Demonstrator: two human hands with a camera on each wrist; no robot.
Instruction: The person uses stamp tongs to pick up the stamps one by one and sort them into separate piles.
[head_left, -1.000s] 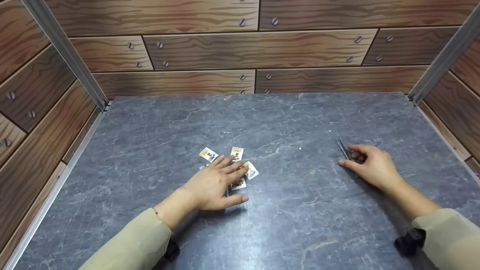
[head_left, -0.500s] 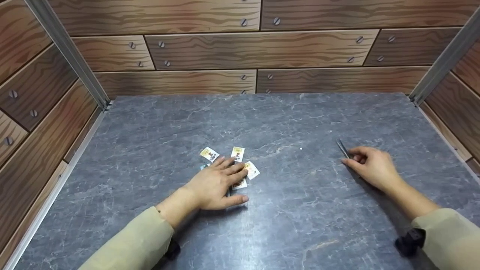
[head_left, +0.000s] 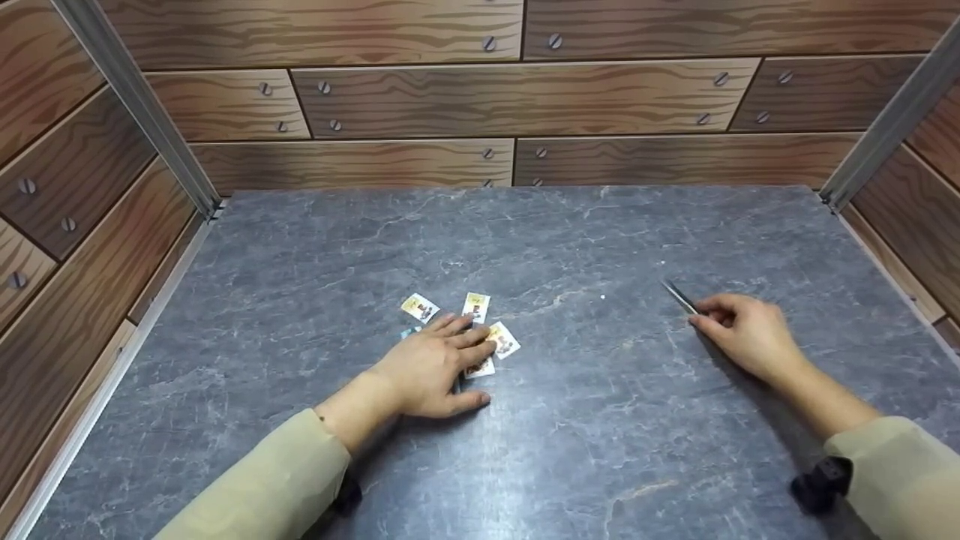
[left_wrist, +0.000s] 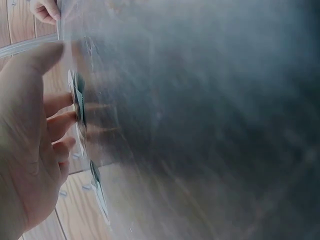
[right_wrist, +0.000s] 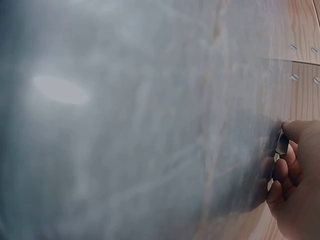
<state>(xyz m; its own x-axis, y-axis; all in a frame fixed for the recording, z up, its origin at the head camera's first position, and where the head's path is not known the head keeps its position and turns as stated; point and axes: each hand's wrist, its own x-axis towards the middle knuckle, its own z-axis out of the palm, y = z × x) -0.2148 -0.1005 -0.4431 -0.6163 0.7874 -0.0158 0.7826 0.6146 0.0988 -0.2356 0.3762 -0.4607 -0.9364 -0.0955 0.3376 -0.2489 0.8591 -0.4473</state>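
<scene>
My left hand (head_left: 435, 373) lies palm down with its fingers spread over several small printed paper pieces that look like stamps. One stamp (head_left: 420, 307) lies beyond the fingers, another (head_left: 477, 306) touches the fingertips, and a third (head_left: 504, 341) sticks out at their right. More paper is partly hidden beneath the palm. Off to the right, my right hand (head_left: 742, 334) pinches metal tweezers (head_left: 679, 297) between thumb and fingers, tips pointing away and to the left. In the right wrist view, the tweezers' near end (right_wrist: 282, 145) shows by the thumb.
Both hands are over a grey marbled tabletop (head_left: 585, 435). Two tiny white specks lie between them, one a white speck (head_left: 602, 297). Wood-patterned panels (head_left: 450, 97) close off the back and sides, with metal posts at the corners.
The tweezers have swung their tips to the left in my right hand. My left hand and the stamps have stayed almost still.
</scene>
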